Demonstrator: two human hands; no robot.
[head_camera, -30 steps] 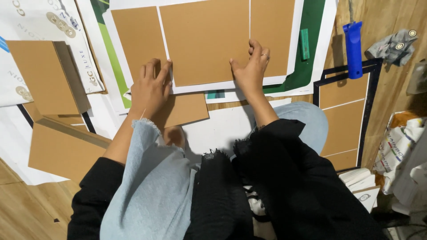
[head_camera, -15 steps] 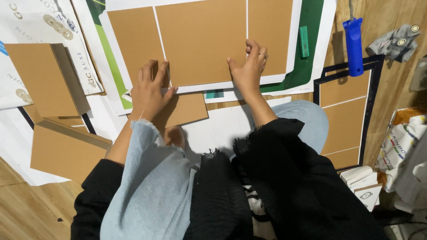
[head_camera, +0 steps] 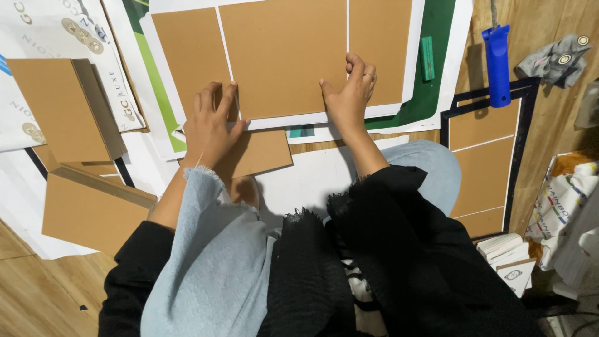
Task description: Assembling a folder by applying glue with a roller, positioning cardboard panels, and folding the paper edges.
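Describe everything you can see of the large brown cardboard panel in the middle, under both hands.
The large brown cardboard panel is a flat, plain, matte rectangle lying on a white paper sheet, between two narrower brown panels with thin white gaps. Its top edge is cut off by the picture. The left hand lies flat at its lower left corner, and the right hand, with a ring, presses its lower right edge. It looks clean and unbent.

The upper face of the large brown cardboard panel (head_camera: 281, 56) lies unobstructed. To the right, a green rectangular block (head_camera: 427, 58) and a blue plastic-handled tool (head_camera: 497, 62) obstruct passage; stacked brown cardboard sheets (head_camera: 62, 112) occupy the left.
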